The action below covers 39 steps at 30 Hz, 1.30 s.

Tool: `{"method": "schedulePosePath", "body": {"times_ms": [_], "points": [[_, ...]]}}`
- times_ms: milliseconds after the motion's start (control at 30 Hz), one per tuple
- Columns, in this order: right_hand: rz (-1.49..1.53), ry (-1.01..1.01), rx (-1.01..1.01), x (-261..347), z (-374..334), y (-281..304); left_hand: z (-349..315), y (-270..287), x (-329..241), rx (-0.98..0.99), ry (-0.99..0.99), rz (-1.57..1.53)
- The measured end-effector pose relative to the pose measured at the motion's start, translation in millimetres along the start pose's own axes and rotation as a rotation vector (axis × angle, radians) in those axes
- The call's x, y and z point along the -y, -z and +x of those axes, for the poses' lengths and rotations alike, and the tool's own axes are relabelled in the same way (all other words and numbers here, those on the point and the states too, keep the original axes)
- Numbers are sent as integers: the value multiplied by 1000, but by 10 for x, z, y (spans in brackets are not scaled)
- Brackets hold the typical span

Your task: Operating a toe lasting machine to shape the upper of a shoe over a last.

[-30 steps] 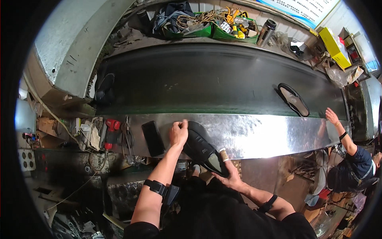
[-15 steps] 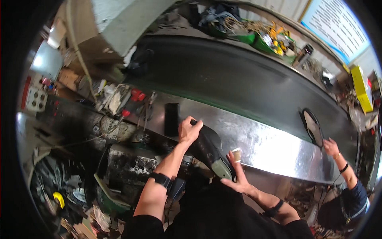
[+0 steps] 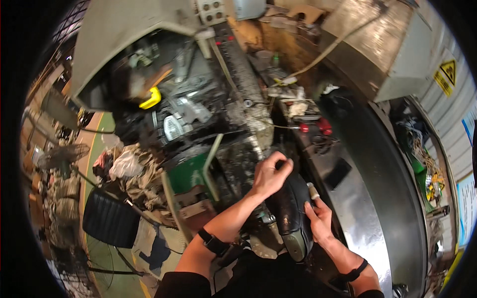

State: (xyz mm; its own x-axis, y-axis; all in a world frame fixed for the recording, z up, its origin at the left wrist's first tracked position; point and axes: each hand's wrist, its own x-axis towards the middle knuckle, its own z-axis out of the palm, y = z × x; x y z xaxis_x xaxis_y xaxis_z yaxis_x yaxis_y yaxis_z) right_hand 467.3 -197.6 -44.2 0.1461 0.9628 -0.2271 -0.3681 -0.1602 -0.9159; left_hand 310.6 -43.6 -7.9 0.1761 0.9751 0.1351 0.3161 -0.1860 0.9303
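A black shoe [image 3: 287,211] stands on end close to my body, with a grey-green last [image 3: 296,246] showing at its near, heel end. My right hand [image 3: 322,221] is closed along its right side, thumb against the black upper. One right finger wears a pale wrap [image 3: 312,190]. At the shoe's far end my left hand [image 3: 271,175] is curled into a tight grip. A small dark bit shows between its thumb and fingers; I cannot make out whether it belongs to the shoe.
To the right runs a metal ledge [image 3: 365,218] beside a dark conveyor belt [image 3: 397,198]. A black phone-like slab [image 3: 338,174] lies on the ledge. Ahead is a grimy machine [image 3: 258,124]; left are a green box [image 3: 191,174], a cloth heap [image 3: 134,169] and a black chair [image 3: 112,218].
My view has swung left, and the co-worker's hand and sole have left it. The shoe stays in my hands, now more upright. My right hand has closed in against its side.
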Motion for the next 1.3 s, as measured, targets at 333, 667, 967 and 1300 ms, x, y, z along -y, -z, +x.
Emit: {"method": "schedulePosePath", "body": {"times_ms": [333,667,967,1300], "points": [[194,-67,307,-271,644,-2565,-256,3120,347,-158,317,-901],[298,-162,345,-319,1281,-3613,-330,3679,765,-384,234,-617],[307,-287,263,-336,1965,-3894,64,3488,1092,-458,482,-885],[67,-291,188,-69,2140,-3947,150,3347,1076,-465,572,-1231]]}}
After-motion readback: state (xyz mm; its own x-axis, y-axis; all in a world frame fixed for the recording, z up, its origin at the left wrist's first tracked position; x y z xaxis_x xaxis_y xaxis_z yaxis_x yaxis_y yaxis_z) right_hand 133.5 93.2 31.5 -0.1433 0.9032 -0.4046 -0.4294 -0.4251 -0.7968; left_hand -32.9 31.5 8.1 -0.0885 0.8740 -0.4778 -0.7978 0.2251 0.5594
